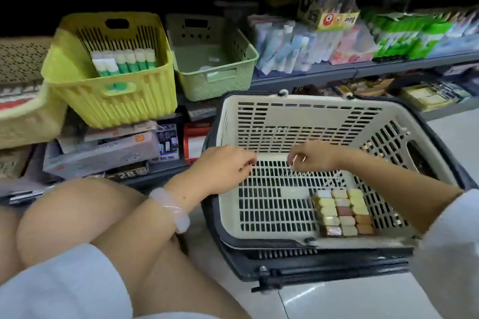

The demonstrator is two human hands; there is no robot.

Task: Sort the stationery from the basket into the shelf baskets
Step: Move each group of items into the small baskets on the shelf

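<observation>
A cream shopping basket (261, 230) with a dark frame sits on the floor in front of me. In its near right corner lies a pack of small pastel blocks (342, 212). My left hand (223, 168) and my right hand (313, 156) hover side by side over the basket's far end, fingers curled. The right thumb and forefinger are pinched together, and I cannot make out anything held in either hand. On the shelf stand a yellow basket (116, 109) holding green-and-white glue sticks (124, 62) and a pale green basket (197, 90).
A beige basket (28, 124) sits at the far left of the shelf. Packs of pens and green packets (404, 36) fill the shelf to the right. Boxes (103, 153) are stacked under the yellow basket. My bare knees (85, 215) are at lower left, on a tiled floor (350, 300).
</observation>
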